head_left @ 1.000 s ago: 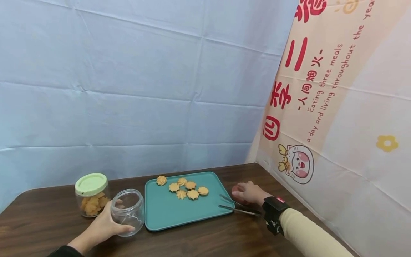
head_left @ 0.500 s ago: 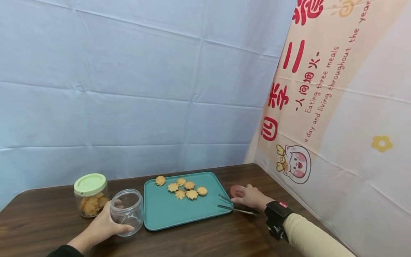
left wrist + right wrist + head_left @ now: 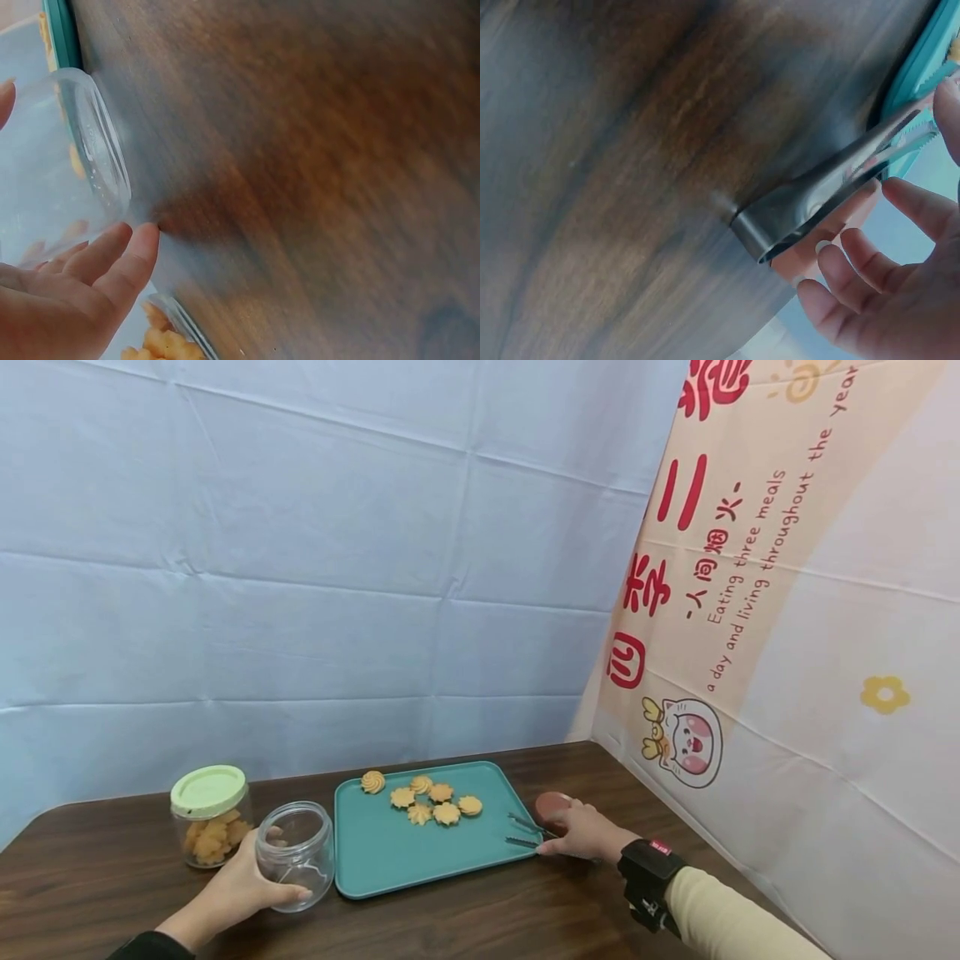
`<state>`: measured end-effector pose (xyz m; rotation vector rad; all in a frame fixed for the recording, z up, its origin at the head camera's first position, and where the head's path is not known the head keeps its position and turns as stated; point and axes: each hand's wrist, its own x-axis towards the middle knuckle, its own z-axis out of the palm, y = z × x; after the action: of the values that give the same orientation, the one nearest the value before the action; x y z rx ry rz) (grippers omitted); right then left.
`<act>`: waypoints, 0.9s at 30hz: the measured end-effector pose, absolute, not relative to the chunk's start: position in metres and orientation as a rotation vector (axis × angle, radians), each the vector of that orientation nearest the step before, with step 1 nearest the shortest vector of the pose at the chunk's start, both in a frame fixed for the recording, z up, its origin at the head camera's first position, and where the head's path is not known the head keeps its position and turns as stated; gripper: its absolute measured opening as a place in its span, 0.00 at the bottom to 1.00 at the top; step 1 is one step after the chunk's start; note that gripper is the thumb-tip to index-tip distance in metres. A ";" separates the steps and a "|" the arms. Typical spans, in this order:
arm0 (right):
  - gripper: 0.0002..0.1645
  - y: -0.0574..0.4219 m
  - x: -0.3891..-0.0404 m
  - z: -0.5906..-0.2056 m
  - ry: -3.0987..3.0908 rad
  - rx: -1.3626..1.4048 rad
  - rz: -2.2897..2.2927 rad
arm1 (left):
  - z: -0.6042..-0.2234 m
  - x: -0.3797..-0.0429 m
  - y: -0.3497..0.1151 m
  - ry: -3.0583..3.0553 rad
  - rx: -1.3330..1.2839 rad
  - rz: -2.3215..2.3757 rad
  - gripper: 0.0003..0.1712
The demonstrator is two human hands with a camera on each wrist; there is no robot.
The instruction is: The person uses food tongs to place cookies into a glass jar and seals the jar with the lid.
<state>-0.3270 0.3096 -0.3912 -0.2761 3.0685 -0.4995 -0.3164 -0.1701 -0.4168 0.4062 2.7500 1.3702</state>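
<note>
My left hand [image 3: 236, 881] holds a clear open-topped jar [image 3: 296, 868] upright on the table, left of the tray, thumb on its near side. Nothing shows inside the jar. In the left wrist view, the fingertips [image 3: 142, 244] lie along the jar's lower wall. On the right, my right hand [image 3: 585, 833] is over the metal tongs [image 3: 810, 199], thumb and index finger on either side of their spread arms. The tong tips rest over the tray's right edge. Beyond that hand a round reddish-brown lid [image 3: 551, 805] lies on the table, partly covered by the fingers.
A teal tray [image 3: 405, 864] lies mid-table with several swirled cookies [image 3: 446, 814] toward its back. At the left stands a jar [image 3: 213, 839] of cookies with a pale green lid [image 3: 213, 787]. Cloth backdrops [image 3: 337, 610] rise behind and to the right of the table.
My right hand has come off the reddish-brown lid and shifted toward me onto the tongs, uncovering more of the lid. The left hand and jar stay put; the head view has turned slightly.
</note>
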 end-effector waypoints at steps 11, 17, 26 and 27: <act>0.22 0.309 -0.327 -0.402 3.107 -0.351 -0.429 | -0.420 -0.318 -0.171 2.750 0.390 1.365 0.52; 0.08 0.309 -0.324 -0.405 3.094 -0.436 -0.495 | -0.419 -0.319 -0.171 2.764 0.407 1.363 0.51; 0.09 0.301 -0.325 -0.400 3.138 -0.428 -0.564 | -0.420 -0.319 -0.171 2.750 0.396 1.374 0.52; 0.08 0.300 -0.325 -0.399 3.136 -0.457 -0.572 | -0.420 -0.319 -0.171 2.743 0.397 1.379 0.52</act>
<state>-0.3253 0.2999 -0.3988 -0.4565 3.1356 -0.5723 -0.3189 -0.1709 -0.4196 0.3971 2.7427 1.3792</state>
